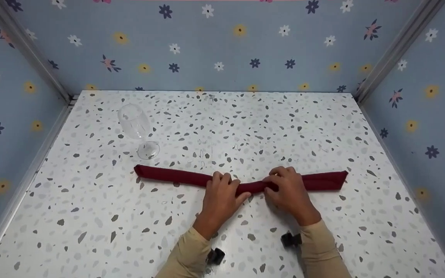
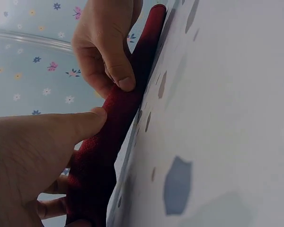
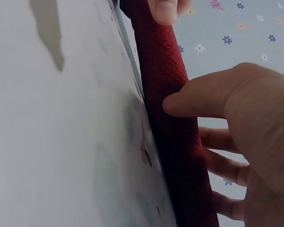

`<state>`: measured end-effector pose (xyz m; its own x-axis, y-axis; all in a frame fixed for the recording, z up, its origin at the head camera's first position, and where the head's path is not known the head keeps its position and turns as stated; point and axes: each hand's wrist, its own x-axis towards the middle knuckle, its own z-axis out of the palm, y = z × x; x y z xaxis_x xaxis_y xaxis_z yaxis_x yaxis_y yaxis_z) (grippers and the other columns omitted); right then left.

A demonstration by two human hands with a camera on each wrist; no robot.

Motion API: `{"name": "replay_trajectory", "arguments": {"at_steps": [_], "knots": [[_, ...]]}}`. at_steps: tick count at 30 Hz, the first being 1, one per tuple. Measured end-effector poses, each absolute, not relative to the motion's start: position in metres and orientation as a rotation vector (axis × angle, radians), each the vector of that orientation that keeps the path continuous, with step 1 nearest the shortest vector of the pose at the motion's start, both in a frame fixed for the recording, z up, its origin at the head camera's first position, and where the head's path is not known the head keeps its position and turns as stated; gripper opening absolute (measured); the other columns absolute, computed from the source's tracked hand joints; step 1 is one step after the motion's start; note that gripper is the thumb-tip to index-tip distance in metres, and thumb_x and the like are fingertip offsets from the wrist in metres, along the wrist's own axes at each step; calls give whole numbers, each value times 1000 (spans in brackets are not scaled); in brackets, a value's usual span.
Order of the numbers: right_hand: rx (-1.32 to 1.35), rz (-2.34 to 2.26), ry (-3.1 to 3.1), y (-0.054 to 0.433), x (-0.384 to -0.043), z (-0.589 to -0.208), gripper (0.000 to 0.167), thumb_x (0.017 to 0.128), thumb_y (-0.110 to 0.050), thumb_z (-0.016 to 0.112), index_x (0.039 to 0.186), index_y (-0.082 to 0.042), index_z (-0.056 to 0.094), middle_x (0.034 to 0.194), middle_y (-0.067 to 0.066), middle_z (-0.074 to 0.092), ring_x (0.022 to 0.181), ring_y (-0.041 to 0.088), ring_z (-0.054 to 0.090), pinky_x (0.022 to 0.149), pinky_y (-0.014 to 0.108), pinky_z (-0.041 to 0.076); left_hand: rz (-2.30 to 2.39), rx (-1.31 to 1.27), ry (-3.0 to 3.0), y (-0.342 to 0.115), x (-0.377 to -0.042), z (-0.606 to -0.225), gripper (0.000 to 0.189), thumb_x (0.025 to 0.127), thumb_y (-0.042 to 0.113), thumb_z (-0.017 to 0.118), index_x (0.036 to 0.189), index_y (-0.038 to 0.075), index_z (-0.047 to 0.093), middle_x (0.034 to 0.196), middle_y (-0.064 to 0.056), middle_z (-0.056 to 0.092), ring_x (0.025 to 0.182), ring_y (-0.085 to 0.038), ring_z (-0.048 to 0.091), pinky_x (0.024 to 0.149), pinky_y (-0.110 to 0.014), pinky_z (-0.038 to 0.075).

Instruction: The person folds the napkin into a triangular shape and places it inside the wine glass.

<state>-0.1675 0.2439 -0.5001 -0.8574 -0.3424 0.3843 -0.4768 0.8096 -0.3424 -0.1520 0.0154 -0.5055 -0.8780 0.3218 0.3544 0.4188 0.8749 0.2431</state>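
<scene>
Dark red cloth (image 1: 174, 176), rolled into a long strip, lies across the middle of a speckled white counter (image 1: 102, 216), its ends pointing toward the left and right edges. A person's left hand (image 1: 221, 197) and right hand (image 1: 289, 191) grip it, just apart, near its middle, while a clear stemmed glass (image 1: 134, 122) stands toward the back left corner.

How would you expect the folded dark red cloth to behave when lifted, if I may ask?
The folded dark red cloth would probably sag, since it bends between the left hand and right hand. Its textured surface suggests little slipping. The layered right end might unfold.
</scene>
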Motion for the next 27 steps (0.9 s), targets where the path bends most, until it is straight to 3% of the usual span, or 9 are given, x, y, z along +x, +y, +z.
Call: {"name": "replay_trajectory", "arguments": {"at_steps": [3, 9, 13, 21, 27], "knots": [[583, 565, -2703, 243, -166, -497, 22, 77, -15, 83, 98, -16, 80, 97, 5, 58, 87, 26, 49, 75, 42, 39, -491, -557, -2735, 16, -153, -505, 50, 90, 59, 65, 102, 11, 76, 96, -8, 62, 97, -28, 51, 71, -42, 48], [517, 479, -2795, 243, -165, -493, 25, 81, -21, 81, 106, -18, 80, 76, -2, 53, 65, 17, 46, 61, 36, 38, -547, -594, -2717, 16, -154, -505, 53, 88, 61, 66, 94, 9, 74, 93, -5, 62, 96, -26, 51, 73, -39, 47], [501, 491, -2811, 243, -165, -495, 26, 84, -21, 79, 110, -18, 79, 72, -3, 53, 58, 14, 43, 54, 32, 37, -608, -670, -2665, 16, -156, -504, 46, 87, 55, 71, 89, 9, 72, 93, -4, 62, 95, -24, 51, 77, -37, 47], [590, 615, -2759, 242, -165, -500, 30, 83, -10, 79, 113, -13, 77, 87, 3, 61, 71, 17, 54, 63, 34, 47, -714, -833, -2575, 16, -157, -510, 29, 87, 34, 78, 85, 9, 63, 92, -4, 59, 93, -23, 53, 83, -35, 46], [597, 676, -2786, 241, -165, -500, 33, 85, -7, 76, 118, -12, 75, 93, 3, 61, 80, 17, 57, 71, 35, 49, -706, -882, -2558, 17, -159, -513, 26, 86, 26, 77, 84, 8, 58, 90, -4, 59, 93, -23, 53, 83, -35, 46]]}}
